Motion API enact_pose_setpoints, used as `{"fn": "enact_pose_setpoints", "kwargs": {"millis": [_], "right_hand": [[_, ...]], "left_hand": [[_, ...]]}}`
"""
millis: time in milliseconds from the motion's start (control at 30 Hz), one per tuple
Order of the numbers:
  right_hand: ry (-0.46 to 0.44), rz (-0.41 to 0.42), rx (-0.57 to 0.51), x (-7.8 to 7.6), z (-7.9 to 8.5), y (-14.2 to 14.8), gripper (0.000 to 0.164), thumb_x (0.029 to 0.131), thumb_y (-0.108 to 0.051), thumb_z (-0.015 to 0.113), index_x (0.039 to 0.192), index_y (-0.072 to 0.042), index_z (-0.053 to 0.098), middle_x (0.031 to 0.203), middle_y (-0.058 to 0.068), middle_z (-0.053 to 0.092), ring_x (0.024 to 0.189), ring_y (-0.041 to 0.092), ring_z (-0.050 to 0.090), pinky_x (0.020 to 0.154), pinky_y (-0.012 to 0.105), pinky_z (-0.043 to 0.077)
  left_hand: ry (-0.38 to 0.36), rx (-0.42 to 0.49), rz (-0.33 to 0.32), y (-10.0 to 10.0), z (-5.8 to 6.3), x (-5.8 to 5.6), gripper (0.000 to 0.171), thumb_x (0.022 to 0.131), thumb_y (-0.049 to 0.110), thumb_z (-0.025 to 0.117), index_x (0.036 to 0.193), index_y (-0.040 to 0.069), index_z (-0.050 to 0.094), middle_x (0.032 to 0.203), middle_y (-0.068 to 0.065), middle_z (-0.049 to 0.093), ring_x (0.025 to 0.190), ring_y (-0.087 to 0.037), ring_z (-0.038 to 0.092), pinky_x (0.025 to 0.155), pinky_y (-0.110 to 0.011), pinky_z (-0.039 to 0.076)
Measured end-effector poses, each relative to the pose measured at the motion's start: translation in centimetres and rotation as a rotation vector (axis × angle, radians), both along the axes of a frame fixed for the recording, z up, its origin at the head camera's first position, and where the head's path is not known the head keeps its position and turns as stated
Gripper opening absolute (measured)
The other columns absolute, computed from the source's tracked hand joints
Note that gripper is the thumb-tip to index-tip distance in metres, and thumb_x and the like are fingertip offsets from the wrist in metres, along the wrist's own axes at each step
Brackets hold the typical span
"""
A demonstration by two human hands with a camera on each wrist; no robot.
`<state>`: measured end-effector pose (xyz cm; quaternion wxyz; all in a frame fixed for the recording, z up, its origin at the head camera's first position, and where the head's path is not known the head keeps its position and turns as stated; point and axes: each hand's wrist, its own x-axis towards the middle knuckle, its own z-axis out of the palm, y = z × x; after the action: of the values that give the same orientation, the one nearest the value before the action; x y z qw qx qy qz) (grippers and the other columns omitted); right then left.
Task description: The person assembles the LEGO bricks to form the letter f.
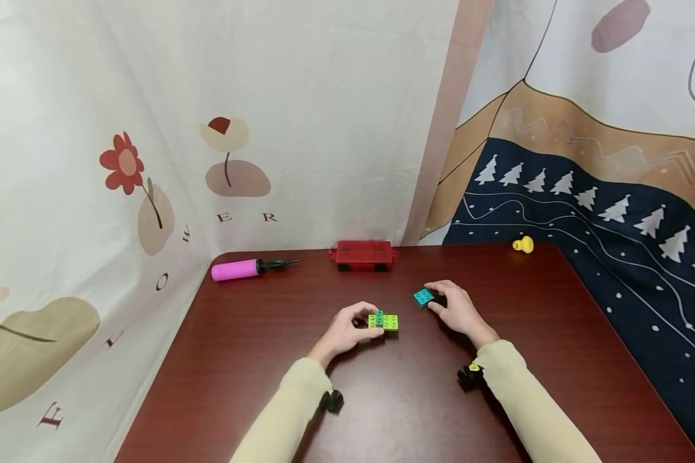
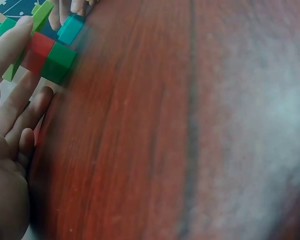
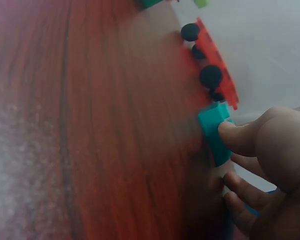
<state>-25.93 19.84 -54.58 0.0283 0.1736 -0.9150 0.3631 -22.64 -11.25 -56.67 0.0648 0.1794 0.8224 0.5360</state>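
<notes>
My left hand (image 1: 344, 328) pinches a small stack of toy building bricks between thumb and fingers. In the head view the stack shows a lime green piece (image 1: 390, 323) with a narrow dark green brick (image 1: 379, 317) on top. Beneath the lime piece, the left wrist view shows a red brick (image 2: 38, 52) and a green brick (image 2: 59, 62). Farther right, my right hand (image 1: 459, 310) grips a teal brick (image 1: 423, 297), its thumb against the brick's side in the right wrist view. The teal brick sits low, close over the table.
A red toy wagon (image 1: 363, 255) with black wheels stands at the table's back edge. To its left lies a pink hand pump (image 1: 235, 270) with a black nozzle. A small yellow piece (image 1: 523, 244) is at the back right. Printed cloth (image 1: 324, 128) hangs behind the brown table (image 1: 405, 411).
</notes>
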Motion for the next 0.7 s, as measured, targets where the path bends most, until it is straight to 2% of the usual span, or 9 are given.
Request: {"fn": "enact_pose_setpoints", "kwargs": {"millis": [167,300,567,700], "right_hand": [[-0.013,0.038,0.035,-0.63,-0.38,-0.15,0.048,0.097,-0.005,0.074,0.144,-0.002,0.062,0.142,0.023,0.06,0.126,0.042,0.056,0.107,0.06,0.044],[-0.024,0.056,0.07,-0.99,-0.63,-0.23,0.045,0.099,-0.006,0.072,0.143,-0.003,0.063,0.138,0.024,0.06,0.126,0.044,0.052,0.105,0.06,0.045],[-0.054,0.002,0.059,-0.98,-0.59,-0.46,0.038,0.098,-0.012,0.076,0.134,-0.005,0.068,0.138,0.023,0.059,0.122,0.042,0.052,0.102,0.058,0.047],[-0.047,-0.02,0.03,-0.93,-0.51,-0.56,0.034,0.096,-0.015,0.078,0.128,-0.005,0.07,0.131,0.02,0.065,0.116,0.038,0.058,0.101,0.056,0.048]], "left_hand": [[0.005,-0.023,0.013,-0.03,-0.16,0.04,0.036,0.087,0.029,0.088,0.12,0.023,0.073,0.105,0.006,0.074,0.092,-0.012,0.067,0.08,-0.028,0.054],[-0.006,-0.02,0.022,-0.06,-0.21,0.3,0.037,0.087,0.03,0.088,0.12,0.024,0.073,0.105,0.007,0.074,0.094,-0.013,0.067,0.082,-0.03,0.055],[-0.006,-0.013,0.026,-0.07,-0.13,0.38,0.036,0.087,0.031,0.088,0.12,0.026,0.074,0.106,0.007,0.075,0.096,-0.013,0.068,0.083,-0.031,0.055],[-0.012,-0.022,0.021,-0.12,0.14,0.32,0.037,0.087,0.031,0.089,0.12,0.026,0.073,0.107,0.007,0.075,0.097,-0.012,0.069,0.083,-0.031,0.055]]}}
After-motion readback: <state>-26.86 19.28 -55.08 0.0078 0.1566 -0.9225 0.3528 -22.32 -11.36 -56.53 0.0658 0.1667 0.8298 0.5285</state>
